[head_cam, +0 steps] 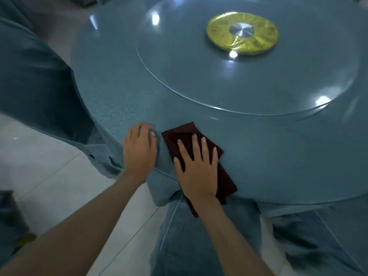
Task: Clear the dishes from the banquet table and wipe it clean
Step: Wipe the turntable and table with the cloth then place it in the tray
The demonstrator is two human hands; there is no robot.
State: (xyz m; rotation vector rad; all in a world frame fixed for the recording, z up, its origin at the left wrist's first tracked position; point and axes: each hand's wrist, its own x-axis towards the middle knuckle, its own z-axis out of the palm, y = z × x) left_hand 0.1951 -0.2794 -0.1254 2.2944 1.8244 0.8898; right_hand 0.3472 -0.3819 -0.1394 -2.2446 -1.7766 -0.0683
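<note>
A round banquet table (pixel 278 156) under a blue-grey cloth fills the view, with no dishes on the part I see. A folded dark red cloth (pixel 179 132) lies near the table's front edge. My right hand (pixel 197 168) presses flat on the cloth, fingers straight and spread. My left hand (pixel 139 150) rests just left of it on the table's rim, with its fingers curled over a fold of the tablecloth.
A glass turntable (pixel 219 86) sits on the table's middle, with a gold disc and silver hub (pixel 242 32) at its centre. Chairs in blue-grey covers (pixel 33 80) stand at the left and below (pixel 199 246). Pale floor tiles (pixel 49 172) show at the lower left.
</note>
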